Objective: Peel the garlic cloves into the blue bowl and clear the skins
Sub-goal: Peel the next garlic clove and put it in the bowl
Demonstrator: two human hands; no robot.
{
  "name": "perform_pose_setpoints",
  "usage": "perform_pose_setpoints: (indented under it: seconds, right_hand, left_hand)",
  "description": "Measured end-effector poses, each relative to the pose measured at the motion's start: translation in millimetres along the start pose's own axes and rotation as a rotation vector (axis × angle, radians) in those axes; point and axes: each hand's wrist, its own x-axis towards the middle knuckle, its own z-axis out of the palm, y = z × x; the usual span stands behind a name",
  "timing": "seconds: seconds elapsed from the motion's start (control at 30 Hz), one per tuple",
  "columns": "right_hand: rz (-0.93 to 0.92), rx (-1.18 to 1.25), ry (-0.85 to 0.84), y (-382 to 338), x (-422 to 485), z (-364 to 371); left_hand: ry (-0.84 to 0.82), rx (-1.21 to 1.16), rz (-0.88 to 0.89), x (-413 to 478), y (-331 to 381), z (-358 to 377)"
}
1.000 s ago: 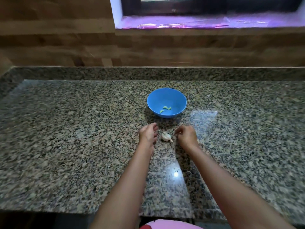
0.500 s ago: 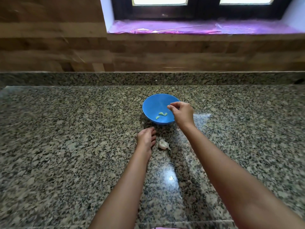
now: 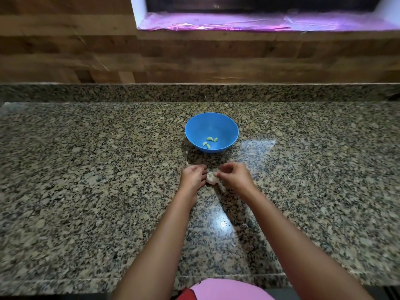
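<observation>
light: we see dim daylight from the window [image 3: 259, 5] | glare: bright spot on the counter [image 3: 223, 224] | blur: we note soft, bowed edges

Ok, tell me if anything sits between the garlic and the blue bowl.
Nothing visible does. The garlic lies on the counter between the left hand and the right hand, whose fingertips pinch it; only bare counter separates it from the blue bowl, which holds a few peeled cloves.

No text, label, brand, number or sign can be read anywhere; the blue bowl [image 3: 226, 127], the speckled counter [image 3: 86, 169] and the far wooden wall [image 3: 65, 57] show no legible marking.
</observation>
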Motion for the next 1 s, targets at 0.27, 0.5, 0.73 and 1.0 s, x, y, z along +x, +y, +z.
perform_pose_setpoints:
  seconds: [0.27,0.5,0.73,1.0]
  right_hand:
    - [0.116,0.376,-0.161,5,-11,1]
    - [0.314,0.897,-0.266,3,-19,-14]
    - [0.058,0.434,-0.132,1,-19,-18]
    - [-0.133,0.347,-0.159,-7,-22,-17]
  left_hand:
    - [-0.138,-0.135,0.039,-16,-5,-10]
    - [-0.389,-0.231,0.029,-28,2,-17]
    - [-0.388,-0.203,0.086,-27,4,-17]
    - [-0.373,-0.091,0.124,-25,8,-15]
